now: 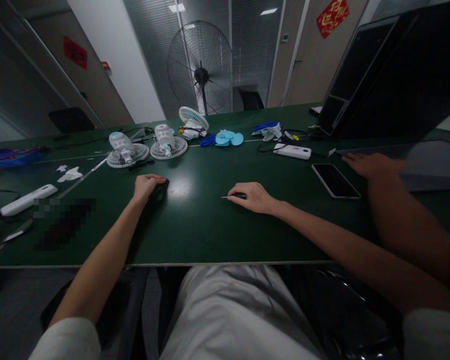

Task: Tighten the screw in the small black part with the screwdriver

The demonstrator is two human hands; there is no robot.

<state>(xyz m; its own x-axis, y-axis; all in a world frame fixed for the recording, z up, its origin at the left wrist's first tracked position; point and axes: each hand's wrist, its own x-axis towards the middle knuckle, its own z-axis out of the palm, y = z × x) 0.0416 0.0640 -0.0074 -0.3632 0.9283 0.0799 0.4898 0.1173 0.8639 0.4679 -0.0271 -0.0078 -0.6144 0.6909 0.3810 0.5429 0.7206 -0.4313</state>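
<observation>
On the green table my right hand (255, 197) is closed around a small screwdriver (241, 195) with a dark handle. Its thin metal shaft points left, toward my other hand. My left hand (147, 187) pinches a tiny dark piece (167, 180) at the fingertips, too small to make out. Beyond that hand lie two white fan heads, one (127, 151) farther left and one (168, 145) nearer the middle. A third fan head (193, 121) rests tilted behind them. Light blue fan blades (228, 138) lie beside a dark blue glove (208, 140).
A phone (335, 181) lies right of my right hand, near another person's hand (375, 165). White fan handles lie at the left (29, 200) and the back right (292, 151). A black computer case (382, 75) stands at the right. The green table's front edge (225, 263) is before my lap.
</observation>
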